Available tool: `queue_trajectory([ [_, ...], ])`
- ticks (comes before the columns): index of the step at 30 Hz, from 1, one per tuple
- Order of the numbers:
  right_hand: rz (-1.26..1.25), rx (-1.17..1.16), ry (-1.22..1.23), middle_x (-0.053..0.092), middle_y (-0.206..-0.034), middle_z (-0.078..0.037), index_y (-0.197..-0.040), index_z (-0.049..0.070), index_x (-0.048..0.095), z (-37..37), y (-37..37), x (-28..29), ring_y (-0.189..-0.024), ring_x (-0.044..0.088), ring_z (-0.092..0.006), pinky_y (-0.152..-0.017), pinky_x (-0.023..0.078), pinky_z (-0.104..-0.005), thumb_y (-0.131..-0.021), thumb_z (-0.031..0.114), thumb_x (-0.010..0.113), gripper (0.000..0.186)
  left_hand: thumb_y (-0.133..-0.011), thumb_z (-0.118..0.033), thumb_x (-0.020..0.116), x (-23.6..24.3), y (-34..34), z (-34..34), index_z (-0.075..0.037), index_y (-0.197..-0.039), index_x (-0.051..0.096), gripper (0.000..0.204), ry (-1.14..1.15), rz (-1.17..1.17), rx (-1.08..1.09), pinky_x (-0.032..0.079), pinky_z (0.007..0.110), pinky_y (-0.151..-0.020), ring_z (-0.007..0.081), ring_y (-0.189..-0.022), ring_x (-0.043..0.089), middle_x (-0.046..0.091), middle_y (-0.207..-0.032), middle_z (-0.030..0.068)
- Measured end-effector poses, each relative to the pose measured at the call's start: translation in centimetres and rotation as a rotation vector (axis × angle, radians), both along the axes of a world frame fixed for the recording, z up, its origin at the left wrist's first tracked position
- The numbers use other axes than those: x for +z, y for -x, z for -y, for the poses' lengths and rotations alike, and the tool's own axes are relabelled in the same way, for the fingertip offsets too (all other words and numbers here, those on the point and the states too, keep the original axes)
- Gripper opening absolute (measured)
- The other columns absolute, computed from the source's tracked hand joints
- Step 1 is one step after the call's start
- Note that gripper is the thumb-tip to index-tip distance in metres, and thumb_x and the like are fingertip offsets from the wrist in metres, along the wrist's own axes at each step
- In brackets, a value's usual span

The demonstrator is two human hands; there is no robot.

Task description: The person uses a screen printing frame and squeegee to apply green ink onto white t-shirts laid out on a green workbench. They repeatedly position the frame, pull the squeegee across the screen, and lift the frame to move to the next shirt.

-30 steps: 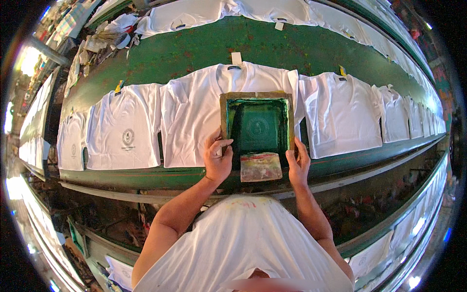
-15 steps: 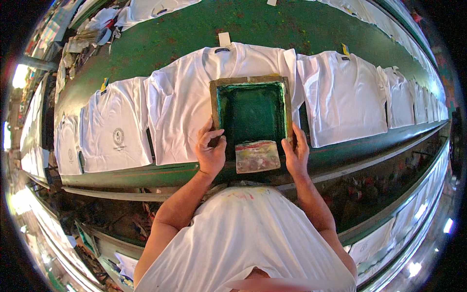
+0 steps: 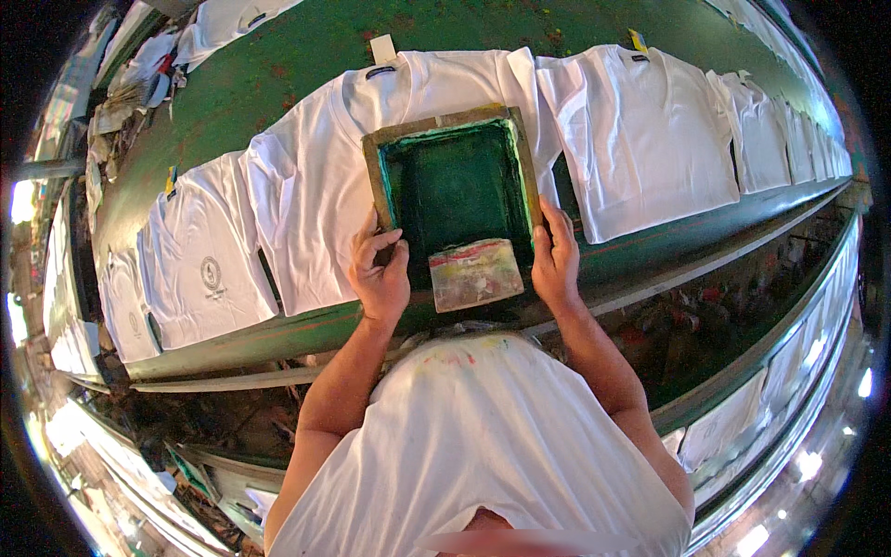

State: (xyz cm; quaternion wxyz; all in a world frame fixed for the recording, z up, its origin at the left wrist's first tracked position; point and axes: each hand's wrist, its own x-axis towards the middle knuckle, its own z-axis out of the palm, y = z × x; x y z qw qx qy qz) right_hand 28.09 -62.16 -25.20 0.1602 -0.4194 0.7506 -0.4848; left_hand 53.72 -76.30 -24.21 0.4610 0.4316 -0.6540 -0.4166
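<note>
A wooden-framed printing screen [image 3: 453, 190] with dark green mesh lies over the front of a white V-neck T-shirt [image 3: 320, 190]. My left hand [image 3: 380, 274] grips the lower left side of its frame, thumb and fingers curled in. On the opposite side, my right hand [image 3: 557, 252] holds the frame's lower right edge. A flat squeegee [image 3: 477, 275], smeared with red and yellow paint, rests inside the screen at the near end and sticks out toward me. Whatever part of the shirt lies beneath the frame is hidden.
The long green table [image 3: 306, 56] carries a row of white T-shirts. To the left, one shirt [image 3: 200, 265] bears a round dark print; to the right lies a plain shirt [image 3: 645, 148]. Rags [image 3: 139, 84] are heaped at the far left. A rail [image 3: 705, 265] runs along the near edge.
The view has turned, so the table and shirts appear tilted. Both hands keep their hold on the screen, which still lies over the same shirt.
</note>
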Motion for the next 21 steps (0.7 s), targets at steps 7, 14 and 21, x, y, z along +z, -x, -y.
queue_trajectory([
  [7, 0.134, -0.025, 0.013, 0.073, -0.134, -0.022, -0.145, 0.001, 0.068, 0.5, 0.5, 2.5, -0.128, 0.066, -0.0427, -0.114, 0.050, -0.0492, -0.102, 0.000, 0.067, 0.043, -0.088, 0.008, 0.076, -0.3, -0.1, 0.3, -0.002, -0.104, 0.079, 0.019, 0.008, 0.023, 0.005, 0.053, 0.031, -0.098, 0.0221, -0.121, 0.067, 0.065, -0.158, 0.0228],
  [14, -0.387, 0.458, 0.001, 0.072, -0.137, -0.016, -0.136, 0.006, 0.074, -3.0, -3.6, 8.3, -0.129, 0.066, -0.0354, -0.111, 0.051, -0.0521, -0.094, 0.009, 0.079, 0.042, -0.089, 0.006, 0.076, -0.1, -0.1, 0.1, -0.002, -0.101, 0.078, 0.015, -0.007, 0.036, 0.021, 0.055, 0.031, -0.093, 0.0212, -0.118, 0.068, 0.066, -0.157, 0.0227],
  [21, -0.713, 0.572, -0.148, 0.072, -0.134, -0.011, -0.131, 0.005, 0.076, -0.7, -5.2, 10.0, -0.130, 0.063, -0.0312, -0.111, 0.052, -0.0492, -0.094, 0.011, 0.068, 0.038, -0.089, 0.002, 0.078, 0.2, 0.4, 0.5, -0.001, -0.120, 0.076, 0.031, -0.028, 0.044, 0.030, 0.058, 0.037, -0.101, 0.0275, -0.125, 0.069, 0.064, -0.155, 0.0200],
])
